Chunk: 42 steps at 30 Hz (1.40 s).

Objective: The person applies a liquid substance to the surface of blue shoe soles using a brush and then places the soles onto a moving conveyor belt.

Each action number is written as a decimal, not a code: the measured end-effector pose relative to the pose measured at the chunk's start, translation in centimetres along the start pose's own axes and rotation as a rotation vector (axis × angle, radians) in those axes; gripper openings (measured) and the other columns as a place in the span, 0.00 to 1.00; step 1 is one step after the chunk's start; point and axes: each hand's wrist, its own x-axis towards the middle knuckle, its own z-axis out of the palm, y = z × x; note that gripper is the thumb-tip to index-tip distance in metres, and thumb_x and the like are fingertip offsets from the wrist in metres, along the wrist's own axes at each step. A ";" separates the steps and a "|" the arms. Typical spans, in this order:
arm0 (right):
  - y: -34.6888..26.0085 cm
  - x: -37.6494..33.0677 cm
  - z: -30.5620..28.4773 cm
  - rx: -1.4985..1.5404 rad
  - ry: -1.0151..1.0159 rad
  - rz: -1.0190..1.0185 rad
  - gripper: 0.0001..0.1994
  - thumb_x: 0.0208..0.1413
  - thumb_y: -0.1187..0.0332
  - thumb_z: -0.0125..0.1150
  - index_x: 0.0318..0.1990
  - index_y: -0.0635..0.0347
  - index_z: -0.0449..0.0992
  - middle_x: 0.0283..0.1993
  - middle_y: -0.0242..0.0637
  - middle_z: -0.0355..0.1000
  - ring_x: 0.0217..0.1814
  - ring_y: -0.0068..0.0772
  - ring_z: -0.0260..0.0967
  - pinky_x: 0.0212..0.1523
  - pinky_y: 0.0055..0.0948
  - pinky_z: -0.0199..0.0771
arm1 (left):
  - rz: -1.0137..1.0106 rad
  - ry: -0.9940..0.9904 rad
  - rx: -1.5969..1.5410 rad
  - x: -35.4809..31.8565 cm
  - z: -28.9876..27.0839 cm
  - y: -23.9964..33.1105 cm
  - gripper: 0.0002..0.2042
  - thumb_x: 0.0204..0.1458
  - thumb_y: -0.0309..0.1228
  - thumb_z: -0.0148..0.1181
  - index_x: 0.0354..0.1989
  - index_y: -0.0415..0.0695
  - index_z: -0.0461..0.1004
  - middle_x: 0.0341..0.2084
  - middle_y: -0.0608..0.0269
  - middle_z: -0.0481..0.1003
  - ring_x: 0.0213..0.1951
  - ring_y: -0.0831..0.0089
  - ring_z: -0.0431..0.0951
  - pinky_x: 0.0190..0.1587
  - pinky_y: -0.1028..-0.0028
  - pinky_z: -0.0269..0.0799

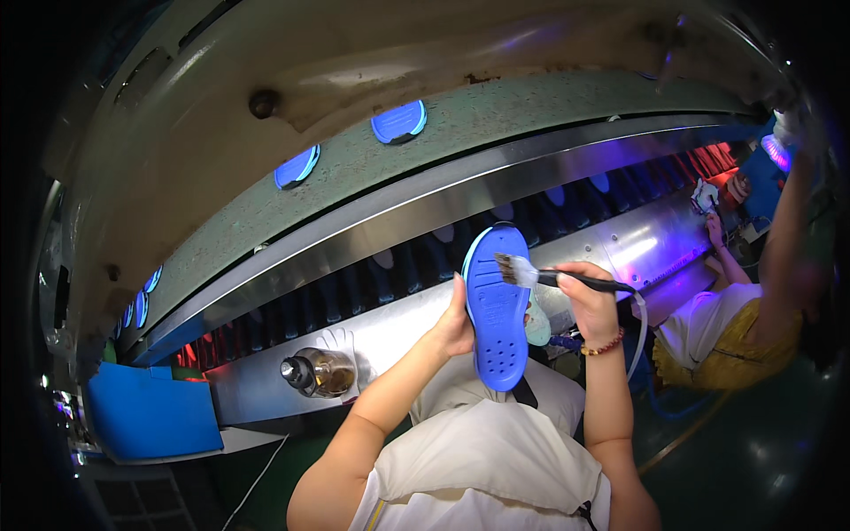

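A blue shoe sole point(498, 329), with grooves near its top and small holes toward its lower end, stands upright in front of my lap. My left hand point(456, 324) grips it by its left edge, thumb pointing up along the side. In my right hand point(591, 303) is the dark handle of a brush point(522, 271). Its pale bristles with brown tips touch or hover over the sole's upper part; I cannot tell which. A clear tube point(641, 336) runs down from the handle's end. Behind the sole, a pale green piece point(537, 326) shows in part.
A bottle with a black top point(323, 372) stands on the metal ledge point(257, 394) at left, beside a blue box point(155, 411). Beyond the ledge, a green conveyor belt point(341, 168) carries several blue soles point(398, 122) under a low hood. At right, a co-worker point(726, 336) works close by.
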 end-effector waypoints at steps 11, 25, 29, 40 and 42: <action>2.7 2.0 5.2 -0.628 0.031 -0.152 0.07 0.43 0.75 0.61 0.32 0.65 0.76 0.31 0.38 0.74 0.32 0.24 0.71 0.36 0.21 0.70 | 0.229 0.486 -0.046 1.6 0.5 -2.3 0.37 0.48 0.64 0.25 0.54 0.45 0.60 0.48 0.57 0.66 0.49 0.62 0.66 0.54 0.62 0.58; -2.0 0.7 4.9 -0.430 -0.155 -0.006 0.06 0.43 0.79 0.59 0.31 0.67 0.76 0.31 0.38 0.74 0.33 0.22 0.71 0.36 0.20 0.71 | 0.082 0.076 -0.226 -0.1 1.9 0.3 0.42 0.43 0.69 0.26 0.53 0.43 0.60 0.44 0.49 0.68 0.43 0.56 0.71 0.49 0.60 0.65; -2.5 -0.3 4.6 -0.395 -0.623 -0.119 0.08 0.41 0.79 0.61 0.33 0.68 0.76 0.33 0.41 0.74 0.35 0.27 0.71 0.38 0.22 0.71 | 0.144 0.200 -0.170 0.3 2.7 1.4 0.44 0.42 0.70 0.27 0.54 0.43 0.60 0.45 0.52 0.68 0.45 0.60 0.70 0.49 0.60 0.65; -2.6 0.6 3.7 -0.529 -0.469 -0.262 0.08 0.37 0.79 0.62 0.31 0.66 0.76 0.33 0.42 0.74 0.37 0.33 0.71 0.43 0.27 0.69 | 0.366 0.216 -0.002 1.7 3.3 3.6 0.48 0.39 0.72 0.18 0.45 0.38 0.66 0.33 0.46 0.72 0.31 0.59 0.74 0.36 0.64 0.72; -2.6 0.7 3.7 -0.696 -0.465 -0.367 0.08 0.37 0.79 0.63 0.30 0.65 0.76 0.33 0.41 0.74 0.37 0.33 0.72 0.42 0.27 0.69 | 0.398 0.239 -0.016 2.3 3.2 3.9 0.48 0.39 0.72 0.17 0.45 0.37 0.65 0.32 0.46 0.72 0.31 0.58 0.74 0.36 0.63 0.72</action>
